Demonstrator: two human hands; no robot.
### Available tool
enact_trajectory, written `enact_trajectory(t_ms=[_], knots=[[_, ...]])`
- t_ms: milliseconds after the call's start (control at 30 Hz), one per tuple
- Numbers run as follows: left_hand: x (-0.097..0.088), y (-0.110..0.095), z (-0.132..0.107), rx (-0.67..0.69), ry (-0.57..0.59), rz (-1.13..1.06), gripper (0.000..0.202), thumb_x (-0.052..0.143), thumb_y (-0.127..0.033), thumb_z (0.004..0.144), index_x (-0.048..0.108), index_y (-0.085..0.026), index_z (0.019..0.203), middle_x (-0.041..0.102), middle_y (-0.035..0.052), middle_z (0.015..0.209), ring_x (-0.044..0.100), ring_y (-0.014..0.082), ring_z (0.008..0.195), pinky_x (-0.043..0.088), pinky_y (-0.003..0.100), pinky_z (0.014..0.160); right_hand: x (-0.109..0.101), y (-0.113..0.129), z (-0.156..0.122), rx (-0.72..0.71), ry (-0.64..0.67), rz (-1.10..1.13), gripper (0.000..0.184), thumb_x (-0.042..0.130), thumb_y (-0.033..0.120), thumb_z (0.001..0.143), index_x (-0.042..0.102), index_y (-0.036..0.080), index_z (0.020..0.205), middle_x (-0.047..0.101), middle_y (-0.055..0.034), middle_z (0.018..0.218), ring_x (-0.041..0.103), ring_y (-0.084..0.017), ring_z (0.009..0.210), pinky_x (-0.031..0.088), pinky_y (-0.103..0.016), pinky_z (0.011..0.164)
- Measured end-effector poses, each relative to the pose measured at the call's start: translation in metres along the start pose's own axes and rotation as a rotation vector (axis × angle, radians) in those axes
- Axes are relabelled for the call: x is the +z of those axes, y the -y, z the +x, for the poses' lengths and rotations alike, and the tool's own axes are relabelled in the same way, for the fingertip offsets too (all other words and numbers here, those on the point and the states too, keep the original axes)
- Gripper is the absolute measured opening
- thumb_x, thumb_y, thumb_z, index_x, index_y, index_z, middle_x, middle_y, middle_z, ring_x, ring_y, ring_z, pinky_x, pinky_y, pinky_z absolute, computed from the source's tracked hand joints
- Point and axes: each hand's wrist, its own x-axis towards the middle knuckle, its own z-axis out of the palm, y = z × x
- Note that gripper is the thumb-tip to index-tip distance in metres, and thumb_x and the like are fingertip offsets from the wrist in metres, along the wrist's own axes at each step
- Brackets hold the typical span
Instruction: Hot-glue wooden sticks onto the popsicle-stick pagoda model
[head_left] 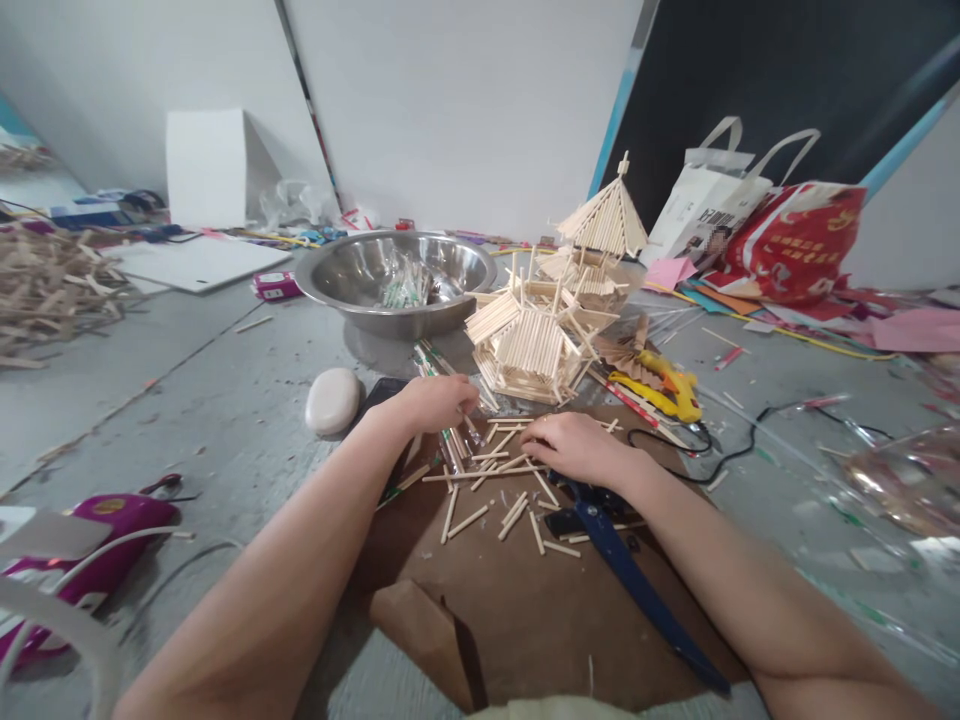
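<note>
Wooden sticks [487, 480] lay scattered, loose and crossing, on a brown cardboard sheet [525, 610] on the grey floor, between and under the two hands. Far left was a heap of wood offcuts [45, 280]; lower left, a purple device [112, 525] with a white cord. Further back, a white box [210, 165] stood against the wall, with a flat white board [195, 262] in front of it and a small pink box [276, 285] just right of the board. A white oval lump [332, 400] sat just left of the left forearm. A steel bowl [360, 270] stood behind it, some wrapped sticks inside. The left hand [435, 400] was knuckles up, fingers curled in at the top left edge of the stick scatter; could not tell if it pinched anything. The right hand [574, 445] was palm down on the sticks, fingers bent, touching them; grip not readable. Blue scissors [622, 570] lay under the right wrist, blades towards the viewer. A stick-built model house [525, 345] stood just behind both hands, with a taller roofed tower [604, 225] behind that. A yellow glue gun [660, 390] lay right of the model, with a black cable [742, 440] nearby. A white paper bag [709, 205] and a red bag [795, 240] were against the wall, with coloured paper [907, 328] strewn to the right.
</note>
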Motion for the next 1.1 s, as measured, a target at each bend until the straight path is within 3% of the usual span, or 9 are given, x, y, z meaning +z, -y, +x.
enact_trajectory(t_ms=[133,200,300,400,533,700,833,1000,1100], knots=[[-0.022,-0.009,-0.012,0.055,-0.085,-0.037,0.015,0.042,-0.016,0.066,0.054,-0.022,0.072,0.056,0.0,0.072,0.051,0.0141,0.069,0.034,0.024,0.06,-0.01,0.001,-0.004,-0.022,-0.119,0.138,0.028,0.037,0.032,0.081,0.061,0.02,0.088,0.064,-0.0033,0.088,0.056,-0.015,0.081,0.039,-0.026,0.071],[-0.039,-0.02,-0.024,0.092,-0.223,-0.077,0.013,0.043,-0.02,0.07,0.055,-0.022,0.075,0.055,-0.0008,0.07,0.05,0.0123,0.067,0.035,0.023,0.061,-0.018,0.003,-0.008,-0.031,-0.252,0.245,0.027,0.04,0.034,0.08,0.06,0.02,0.089,0.064,-0.0031,0.083,0.056,-0.014,0.075,0.04,-0.025,0.068],[-0.06,-0.044,-0.044,0.286,-0.441,-0.169,0.015,0.041,-0.021,0.075,0.055,-0.02,0.078,0.055,0.0011,0.073,0.049,0.0123,0.075,0.036,0.023,0.066,-0.029,0.012,-0.018,-0.031,-0.494,0.443,0.032,0.047,0.036,0.076,0.054,0.018,0.101,0.06,-0.0023,0.077,0.05,-0.01,0.057,0.04,-0.024,0.055],[-0.067,-0.069,-0.056,0.37,-0.534,-0.242,0.017,0.039,-0.022,0.078,0.055,-0.018,0.084,0.057,0.0026,0.073,0.05,0.0117,0.073,0.038,0.023,0.065,-0.037,0.024,-0.031,-0.111,-0.674,0.615,0.038,0.052,0.029,0.074,0.048,0.021,0.111,0.057,-0.0016,0.083,0.049,-0.008,0.057,0.041,-0.024,0.055],[-0.062,-0.085,-0.057,0.307,-0.584,-0.313,0.02,0.04,-0.027,0.079,0.054,-0.018,0.091,0.059,0.0025,0.075,0.052,0.0096,0.065,0.037,0.02,0.057,-0.047,0.03,-0.041,-0.114,-0.797,0.699,0.021,0.049,0.022,0.076,0.059,0.024,0.094,0.055,0.0033,0.06,0.047,-0.008,0.049,0.04,-0.024,0.051],[-0.062,-0.081,-0.052,0.128,-0.575,-0.296,0.021,0.039,-0.029,0.08,0.055,-0.017,0.086,0.057,0.0007,0.063,0.049,0.0079,0.052,0.034,0.019,0.048,-0.062,0.015,-0.042,-0.011,-1.103,1.09,0.009,0.053,0.029,0.073,0.06,0.024,0.071,0.051,0.0041,0.051,0.044,-0.007,0.038,0.032,-0.023,0.036],[-0.056,-0.086,-0.046,0.126,-0.579,-0.335,0.023,0.037,-0.029,0.081,0.055,-0.016,0.078,0.053,-0.0006,0.056,0.044,0.0071,0.048,0.031,0.018,0.045,-0.064,0.011,-0.036,-0.004,-1.051,1.317,0.016,0.056,0.038,0.069,0.058,0.022,0.066,0.046,0.0045,0.049,0.043,-0.007,0.036,0.03,-0.023,0.032],[-0.041,-0.1,-0.04,0.137,-0.584,-0.47,0.027,0.034,-0.028,0.082,0.055,-0.014,0.074,0.05,-0.0009,0.052,0.041,0.0069,0.047,0.03,0.019,0.045,-0.044,0.023,-0.024,0.018,-1.026,1.487,0.014,0.061,0.035,0.065,0.06,0.021,0.065,0.044,0.0064,0.044,0.041,-0.005,0.033,0.028,-0.02,0.03],[-0.04,-0.103,-0.04,0.158,-0.563,-0.525,0.027,0.034,-0.028,0.082,0.056,-0.014,0.077,0.054,0.0006,0.057,0.045,0.0075,0.05,0.032,0.019,0.048,-0.028,0.031,-0.019,0.033,-0.885,1.502,0.011,0.06,0.031,0.067,0.062,0.021,0.07,0.049,0.0054,0.045,0.043,-0.005,0.034,0.029,-0.019,0.03]])
